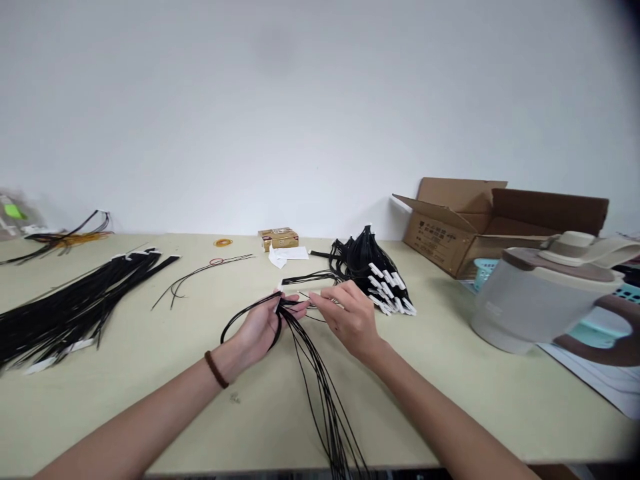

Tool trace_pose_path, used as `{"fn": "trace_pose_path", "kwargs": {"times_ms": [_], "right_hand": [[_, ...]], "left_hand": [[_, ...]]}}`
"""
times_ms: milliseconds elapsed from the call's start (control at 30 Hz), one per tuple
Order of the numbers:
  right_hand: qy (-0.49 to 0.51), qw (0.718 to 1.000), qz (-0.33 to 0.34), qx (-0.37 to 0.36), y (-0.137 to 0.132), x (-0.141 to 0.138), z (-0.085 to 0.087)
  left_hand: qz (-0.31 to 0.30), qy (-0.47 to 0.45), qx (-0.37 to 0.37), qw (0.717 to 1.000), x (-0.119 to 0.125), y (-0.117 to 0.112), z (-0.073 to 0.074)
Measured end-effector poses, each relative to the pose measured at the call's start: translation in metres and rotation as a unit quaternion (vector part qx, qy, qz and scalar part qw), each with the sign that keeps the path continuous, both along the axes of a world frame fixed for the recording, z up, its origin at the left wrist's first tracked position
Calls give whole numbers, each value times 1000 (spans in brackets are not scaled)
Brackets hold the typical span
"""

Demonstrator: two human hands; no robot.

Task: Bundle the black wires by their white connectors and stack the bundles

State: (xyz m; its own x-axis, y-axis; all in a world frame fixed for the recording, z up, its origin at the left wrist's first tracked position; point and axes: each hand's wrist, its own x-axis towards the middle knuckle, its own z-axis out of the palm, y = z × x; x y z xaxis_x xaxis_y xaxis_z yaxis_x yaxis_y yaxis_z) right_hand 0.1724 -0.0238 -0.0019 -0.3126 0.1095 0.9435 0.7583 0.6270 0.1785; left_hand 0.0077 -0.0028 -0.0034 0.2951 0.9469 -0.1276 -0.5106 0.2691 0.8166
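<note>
My left hand is closed round a bunch of thin black cables near their ends; the cables trail down over the table's front edge. A brown band sits on that wrist. My right hand hovers just to the right of the bunch, fingers bent and pinching at a cable end by the left hand's fingertips. Just beyond both hands lies a pile of black cables with white connectors.
A long spread of black cables lies at left on the beige table. Loose cables, a rubber band, a small box, an open cardboard box and a beige kettle stand farther back and right.
</note>
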Motion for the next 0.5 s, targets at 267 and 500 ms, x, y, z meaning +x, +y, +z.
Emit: {"fn": "trace_pose_path", "kwargs": {"times_ms": [267, 500], "right_hand": [[-6, 1000, -14, -27, 0, 0, 1], [-36, 998, 7, -45, 0, -1, -2]], "left_hand": [[-115, -37, 20, 992, -1, -1, -1], [-134, -42, 27, 990, -1, -3, -2]]}}
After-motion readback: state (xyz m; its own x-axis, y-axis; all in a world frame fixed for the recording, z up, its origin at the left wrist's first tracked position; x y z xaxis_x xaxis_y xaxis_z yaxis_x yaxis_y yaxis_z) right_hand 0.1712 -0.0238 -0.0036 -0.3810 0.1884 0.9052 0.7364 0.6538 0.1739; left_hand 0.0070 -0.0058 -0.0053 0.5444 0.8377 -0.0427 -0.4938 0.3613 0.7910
